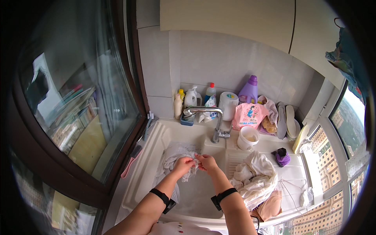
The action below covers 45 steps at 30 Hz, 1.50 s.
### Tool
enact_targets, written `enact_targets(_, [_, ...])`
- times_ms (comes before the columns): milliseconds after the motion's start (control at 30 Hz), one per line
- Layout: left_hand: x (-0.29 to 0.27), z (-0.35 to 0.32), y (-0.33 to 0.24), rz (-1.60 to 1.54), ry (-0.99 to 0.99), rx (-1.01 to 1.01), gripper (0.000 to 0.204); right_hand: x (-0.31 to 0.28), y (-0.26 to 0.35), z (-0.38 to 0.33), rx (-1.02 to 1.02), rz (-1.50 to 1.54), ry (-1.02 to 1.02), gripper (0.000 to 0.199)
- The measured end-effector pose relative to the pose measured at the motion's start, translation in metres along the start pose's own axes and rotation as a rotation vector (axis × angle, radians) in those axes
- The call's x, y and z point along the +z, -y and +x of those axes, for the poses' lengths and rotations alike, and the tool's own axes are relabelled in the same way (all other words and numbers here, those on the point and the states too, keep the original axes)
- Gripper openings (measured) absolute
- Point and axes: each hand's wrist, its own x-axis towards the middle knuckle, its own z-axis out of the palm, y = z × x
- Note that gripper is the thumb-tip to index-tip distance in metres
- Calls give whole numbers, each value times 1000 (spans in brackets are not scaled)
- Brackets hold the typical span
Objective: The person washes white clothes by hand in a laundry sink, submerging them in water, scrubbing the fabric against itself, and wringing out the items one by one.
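Note:
Over a white laundry sink, my left hand and my right hand are close together. Both pinch a bunched part of a wet, whitish cloth garment between thumb and fingers. The rest of the garment spreads to the left and down into cloudy water. Its exact kind cannot be made out. A chrome faucet stands just beyond my hands, its spout pointing left.
On the ribbed board right of the basin lie a heap of white clothes, a peach-coloured cloth, a purple bundle and a wire hanger. Behind stand a white tub, a pink detergent bag and several bottles. A brush rests on the left ledge.

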Motion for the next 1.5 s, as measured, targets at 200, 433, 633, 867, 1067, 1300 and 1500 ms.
enact_targets(200, [-10,3,1,-703,-161,-325,19,-13,-14,6,31,229,-36,29])
enact_targets(433, [-5,9,11,-827,-73,-443,25,1,4,-7,8,271,-7,28])
enact_targets(633, [-3,-4,-13,-750,-35,-447,29,0,-2,-13,-31,113,131,23])
enact_targets(867, [-11,4,18,-641,60,-506,20,-8,-11,-6,-313,-950,-163,16])
enact_targets(1067, [-6,20,25,-1059,-107,-562,13,-22,-48,26,-192,-775,-152,11])
enact_targets(1300, [-34,78,-29,-417,-242,-318,10,-28,58,41,-122,259,-185,8])
enact_targets(1500, [-12,115,-53,-241,-657,-24,12,-13,96,22,-560,89,-141,17])
